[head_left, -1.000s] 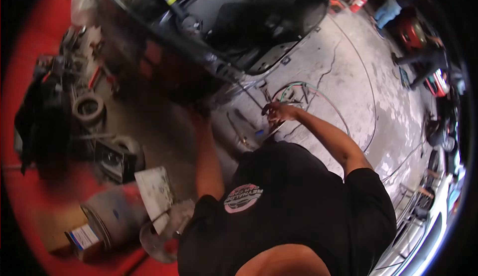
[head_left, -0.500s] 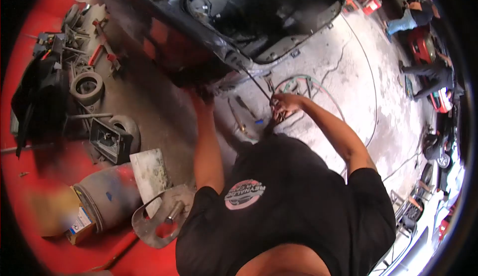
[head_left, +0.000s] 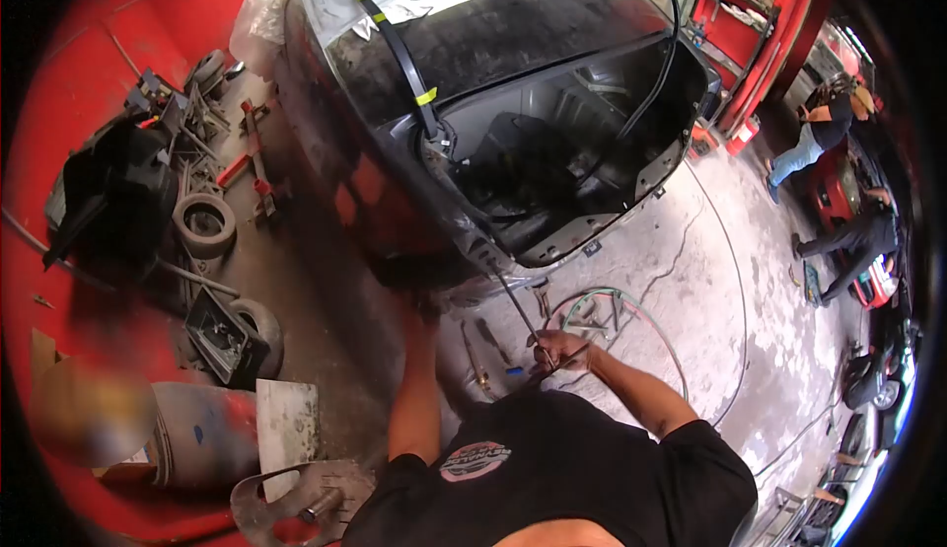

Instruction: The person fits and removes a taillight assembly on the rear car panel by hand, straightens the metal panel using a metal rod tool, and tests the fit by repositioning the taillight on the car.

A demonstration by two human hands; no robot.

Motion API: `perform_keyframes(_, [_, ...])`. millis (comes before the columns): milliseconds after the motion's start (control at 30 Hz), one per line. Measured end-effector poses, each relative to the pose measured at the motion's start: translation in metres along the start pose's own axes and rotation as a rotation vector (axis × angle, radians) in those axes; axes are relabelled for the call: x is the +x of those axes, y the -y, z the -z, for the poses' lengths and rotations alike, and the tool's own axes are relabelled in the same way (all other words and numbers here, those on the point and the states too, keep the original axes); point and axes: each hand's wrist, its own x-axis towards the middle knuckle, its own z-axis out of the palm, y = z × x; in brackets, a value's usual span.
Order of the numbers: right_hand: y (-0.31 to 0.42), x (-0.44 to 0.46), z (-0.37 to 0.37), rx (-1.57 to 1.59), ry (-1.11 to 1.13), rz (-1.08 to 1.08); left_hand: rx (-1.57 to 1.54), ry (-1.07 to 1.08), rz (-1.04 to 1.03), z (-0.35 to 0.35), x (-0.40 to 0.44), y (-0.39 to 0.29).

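Note:
My right hand (head_left: 562, 351) is closed around the near end of a long thin metal rod (head_left: 516, 300). The rod's far end meets the rear corner of a dark car body (head_left: 345, 192), by the edge of its open trunk (head_left: 552, 143). Low on the car's rear side, my left hand (head_left: 421, 308) reaches against the panel in shadow; its fingers are too dark to make out. On the floor between my arms lie a torch-like tool with a brass end (head_left: 477, 360) and a flat tool with a blue tip (head_left: 498, 343).
Red and green hoses (head_left: 631, 302) loop on the concrete to the right. Tires (head_left: 204, 224), a red jack-like tool (head_left: 258, 162) and scrap parts line the left side. A drum (head_left: 207, 434) and a white board (head_left: 288, 429) stand nearer. Two people (head_left: 824, 138) (head_left: 858, 241) are at the far right.
My view has tilted up, bringing the raised trunk lid and more of the car into sight. My right hand still grips the rod, and my left arm remains stretched to the car's lower side.

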Motion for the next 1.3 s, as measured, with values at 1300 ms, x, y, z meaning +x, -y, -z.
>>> perform_keyframes(1300, [0.038,0.016,0.013,-0.61,-0.277,-0.36,-0.037,0.293,0.008,-0.008,-0.006,-0.007])
